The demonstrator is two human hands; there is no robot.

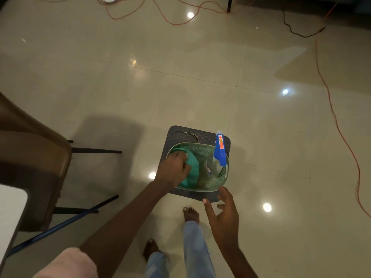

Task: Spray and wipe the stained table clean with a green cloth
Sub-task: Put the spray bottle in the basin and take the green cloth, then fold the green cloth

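The person is standing over a green basket point(218, 177) that is sitting on a dark stool point(180, 135) on the tiled floor. The left hand point(173, 169) is reaching into the basket, its fingers curling around the green cloth point(192, 175) lying in the basket's left half. The spray bottle point(219, 150) is leaning in the basket's right half, untouched. The right hand point(224, 213) is hovering just in front of the basket, fingers spread and gripping nothing. A white table corner point(12, 205) is showing well to the left of the basket, beside a brown chair point(34, 157). Judging by this, only the fetching of supplies is under way; spraying and wiping are both still remaining.
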